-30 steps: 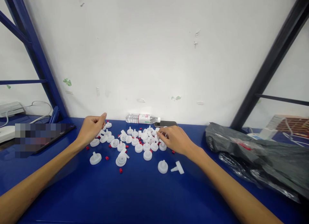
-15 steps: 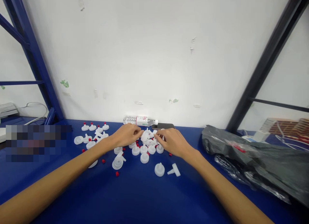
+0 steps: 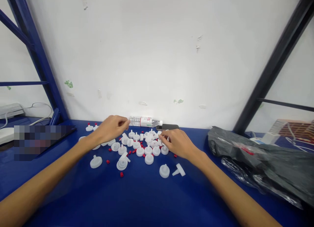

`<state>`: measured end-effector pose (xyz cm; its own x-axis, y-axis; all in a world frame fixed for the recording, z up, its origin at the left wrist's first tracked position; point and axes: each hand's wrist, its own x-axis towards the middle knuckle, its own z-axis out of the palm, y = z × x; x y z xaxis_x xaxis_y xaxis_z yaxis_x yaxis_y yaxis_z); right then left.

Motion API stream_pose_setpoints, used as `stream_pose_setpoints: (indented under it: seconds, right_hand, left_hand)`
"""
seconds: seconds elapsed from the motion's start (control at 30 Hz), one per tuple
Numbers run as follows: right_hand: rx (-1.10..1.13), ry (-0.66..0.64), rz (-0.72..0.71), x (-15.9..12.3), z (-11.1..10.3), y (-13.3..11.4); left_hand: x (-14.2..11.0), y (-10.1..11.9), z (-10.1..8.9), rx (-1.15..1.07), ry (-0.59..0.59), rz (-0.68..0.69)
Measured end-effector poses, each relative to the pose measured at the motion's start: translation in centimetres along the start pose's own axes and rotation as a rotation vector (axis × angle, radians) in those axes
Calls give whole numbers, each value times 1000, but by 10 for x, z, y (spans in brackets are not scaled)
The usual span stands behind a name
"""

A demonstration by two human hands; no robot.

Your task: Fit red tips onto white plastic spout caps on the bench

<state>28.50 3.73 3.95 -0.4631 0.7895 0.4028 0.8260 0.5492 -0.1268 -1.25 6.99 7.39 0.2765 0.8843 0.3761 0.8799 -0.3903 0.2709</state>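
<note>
My left hand (image 3: 116, 126) hovers above the left part of the pile, in front of the bottle, with its fingers curled together. Whatever lies between those fingertips is hidden. At the right edge of the pile, my right hand (image 3: 177, 141) is pinched at a white nozzle cap (image 3: 159, 134). Below and between both hands are several white nozzle caps (image 3: 149, 159), some upright and some tipped over. Small red tip caps (image 3: 121, 174) lie scattered among them. Behind my left forearm stand white caps with red tips (image 3: 89, 126).
A clear plastic bottle (image 3: 144, 121) lies along the wall, with a dark phone (image 3: 169, 126) beside it. To the right is a crumpled grey plastic bag (image 3: 260, 161). A dark flat thing (image 3: 61, 132), partly blurred out, lies on the blue table (image 3: 147, 201) at left.
My left hand has moved left and up, away from the middle of the pile, uncovering more white and red caps. My right hand stays at the pile's right edge. The view has shifted slightly.
</note>
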Motion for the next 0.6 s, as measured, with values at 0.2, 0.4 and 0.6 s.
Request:
stream_pose_setpoints:
  seconds: [0.2, 0.4, 0.6]
  right_hand:
    - [4, 5, -19, 1, 3, 1]
    - [11, 4, -24, 1, 5, -1]
    - [11, -15, -10, 2, 9, 1]
  left_hand:
    - [-37, -66, -49, 167, -42, -216]
    - [-69, -86, -37, 78, -105, -264]
    - [-71, -84, -14, -96, -96, -312]
